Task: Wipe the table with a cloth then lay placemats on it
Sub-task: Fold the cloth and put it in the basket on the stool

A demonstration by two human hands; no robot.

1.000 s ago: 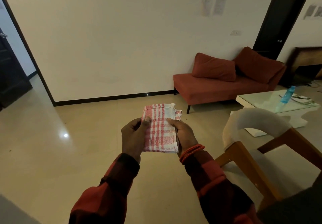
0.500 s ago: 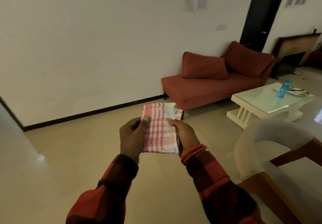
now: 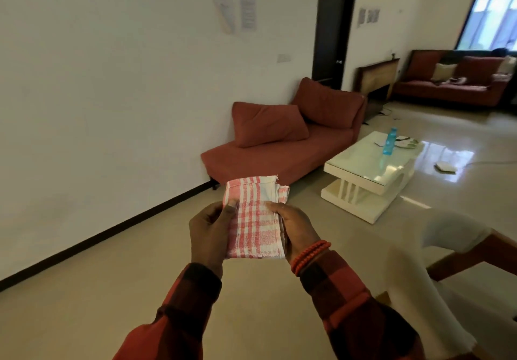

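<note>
A folded red-and-white checked cloth [image 3: 253, 217] is held upright in front of me, over the floor. My left hand [image 3: 208, 233] grips its left edge with the thumb on the front. My right hand [image 3: 293, 226] grips the right edge, thumb across the front, with red beads on the wrist. A white glass-topped coffee table [image 3: 361, 163] stands ahead to the right, well beyond the hands. No placemats can be made out.
A blue bottle [image 3: 389, 141] and some papers [image 3: 402, 142] sit on the coffee table. A red chaise [image 3: 279, 147] stands against the wall. A wooden chair with a white back [image 3: 453, 236] is at my right. A second red sofa [image 3: 453, 82] lies far back.
The view has swung to the right, bringing the coffee table, the far sofa and a window into sight. Both hands keep the same hold on the cloth.
</note>
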